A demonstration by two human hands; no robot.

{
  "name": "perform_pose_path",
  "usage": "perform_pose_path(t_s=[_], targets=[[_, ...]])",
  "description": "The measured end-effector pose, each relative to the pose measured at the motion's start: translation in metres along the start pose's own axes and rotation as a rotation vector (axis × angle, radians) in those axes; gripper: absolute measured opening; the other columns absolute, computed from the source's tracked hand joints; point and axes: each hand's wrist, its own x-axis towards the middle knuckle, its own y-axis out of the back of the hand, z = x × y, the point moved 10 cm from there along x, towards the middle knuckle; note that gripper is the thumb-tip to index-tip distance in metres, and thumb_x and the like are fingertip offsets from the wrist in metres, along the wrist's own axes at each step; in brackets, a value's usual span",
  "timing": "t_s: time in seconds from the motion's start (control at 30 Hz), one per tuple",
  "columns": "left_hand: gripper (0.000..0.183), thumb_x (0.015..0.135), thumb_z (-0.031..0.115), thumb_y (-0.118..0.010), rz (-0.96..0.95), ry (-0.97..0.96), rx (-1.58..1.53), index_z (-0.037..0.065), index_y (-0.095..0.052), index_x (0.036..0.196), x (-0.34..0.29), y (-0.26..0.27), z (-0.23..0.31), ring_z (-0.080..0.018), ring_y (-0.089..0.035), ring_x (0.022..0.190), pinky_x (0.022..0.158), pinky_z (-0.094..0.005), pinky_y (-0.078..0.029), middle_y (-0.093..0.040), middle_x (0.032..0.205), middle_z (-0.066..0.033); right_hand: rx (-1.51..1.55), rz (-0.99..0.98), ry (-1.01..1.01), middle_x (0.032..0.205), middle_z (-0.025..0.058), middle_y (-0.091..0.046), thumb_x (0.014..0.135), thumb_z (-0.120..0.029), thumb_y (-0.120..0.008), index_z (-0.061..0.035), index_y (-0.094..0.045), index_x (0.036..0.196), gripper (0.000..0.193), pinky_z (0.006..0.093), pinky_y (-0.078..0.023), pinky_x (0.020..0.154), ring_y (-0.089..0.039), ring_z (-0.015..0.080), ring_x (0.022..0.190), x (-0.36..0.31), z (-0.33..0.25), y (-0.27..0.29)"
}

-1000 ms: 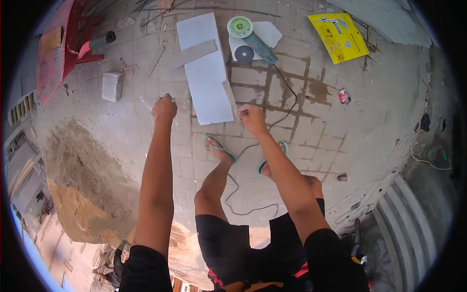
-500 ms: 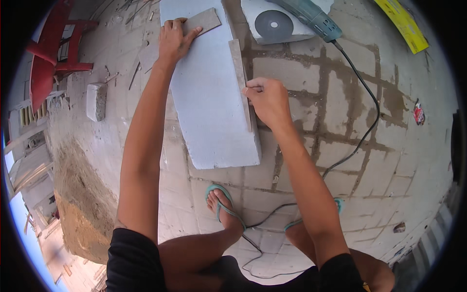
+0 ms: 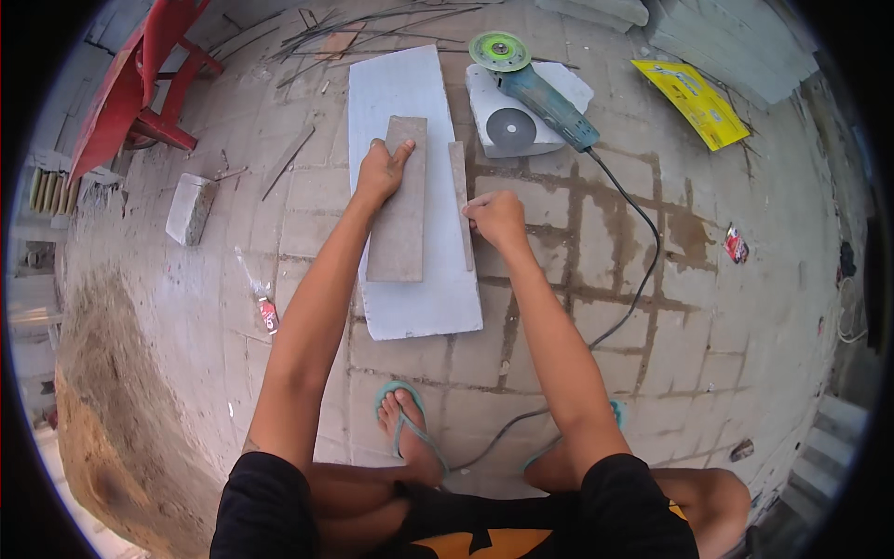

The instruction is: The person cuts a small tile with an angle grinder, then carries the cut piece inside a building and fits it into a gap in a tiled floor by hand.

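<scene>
A long white block (image 3: 410,317) lies on the paving in front of me, pointing away. On it rests a wide grey-brown tile piece (image 3: 399,233), lengthwise. My left hand (image 3: 378,177) grips this piece by its left edge, the thumb lying over its top face. Along the block's right edge is a narrow tile strip (image 3: 459,191), roughly parallel to the wide piece with a gap between them. My right hand (image 3: 498,218) is closed, pinching the strip's outer side with thumb and fingers.
An angle grinder (image 3: 549,107) and a dark cutting disc (image 3: 511,130) lie on a second white block (image 3: 570,86); its cord (image 3: 652,219) curves toward my feet. Around are a yellow packet (image 3: 694,102), red chair (image 3: 140,84), small block (image 3: 192,210), thin rods (image 3: 372,35) and sand (image 3: 130,391).
The wide tile piece was tilted across the block's far part; now it lies lengthwise, nearer the strip. My left hand turned with it. The view has shifted, showing the whole grinder.
</scene>
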Motion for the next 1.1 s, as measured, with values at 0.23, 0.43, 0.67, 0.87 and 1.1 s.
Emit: perform_pose_path(t_s=[0.23, 0.43, 0.67, 0.87, 1.1], targets=[[0.062, 0.092, 0.047, -0.050, 0.075, 0.147, 0.024, -0.011, -0.042, 0.111, -0.041, -0.042, 0.004, -0.0482, -0.061, 0.091, 0.080, -0.0499, -0.048, -0.062, 0.092, -0.0354, 0.143, 0.000, -0.112, 0.073, 0.0180, -0.068, 0.070, -0.012, -0.072, -0.0007, -0.073, 0.076, 0.013, 0.0354, -0.053, 0.068, -0.068, 0.0261, 0.068, 0.000, 0.027, -0.009], [0.060, 0.094, 0.049, -0.045, 0.065, 0.099, 0.098, -0.010, -0.044, 0.107, -0.033, -0.045, 0.005, -0.0483, -0.061, 0.091, 0.080, -0.0501, -0.047, -0.062, 0.091, -0.0354, 0.368, -0.114, -0.178, 0.070, 0.0165, -0.068, 0.070, -0.008, -0.071, 0.0047, -0.071, 0.078, 0.015, 0.0313, -0.054, 0.058, -0.067, 0.0204, 0.062, 0.000, 0.028, -0.019], [0.060, 0.095, 0.050, -0.042, 0.041, 0.046, 0.135, -0.009, -0.045, 0.106, -0.030, -0.054, 0.009, -0.0472, -0.061, 0.094, 0.081, -0.0501, -0.047, -0.062, 0.094, -0.0342, 0.340, -0.201, -0.218, 0.080, 0.0143, -0.067, 0.077, -0.005, -0.067, 0.0096, -0.068, 0.089, 0.020, 0.0295, -0.056, 0.061, -0.064, 0.0197, 0.070, -0.003, 0.026, -0.015], [0.059, 0.095, 0.049, -0.042, 0.055, 0.034, 0.158, -0.008, -0.046, 0.106, -0.030, -0.054, 0.007, -0.0477, -0.060, 0.094, 0.083, -0.0502, -0.046, -0.062, 0.094, -0.0340, 0.331, -0.187, -0.170, 0.078, 0.0147, -0.066, 0.076, -0.004, -0.066, 0.0102, -0.068, 0.088, 0.019, 0.0293, -0.056, 0.060, -0.065, 0.0207, 0.070, 0.003, 0.028, -0.019], [0.060, 0.095, 0.051, -0.043, 0.140, -0.008, 0.126, -0.008, -0.050, 0.091, -0.034, -0.049, 0.013, -0.0492, -0.060, 0.089, 0.080, -0.0496, -0.045, -0.061, 0.086, -0.0351, 0.349, -0.121, -0.199, 0.069, 0.0156, -0.066, 0.071, -0.006, -0.069, 0.0083, -0.068, 0.078, 0.016, 0.0303, -0.055, 0.057, -0.066, 0.0211, 0.059, 0.001, 0.029, -0.013]])
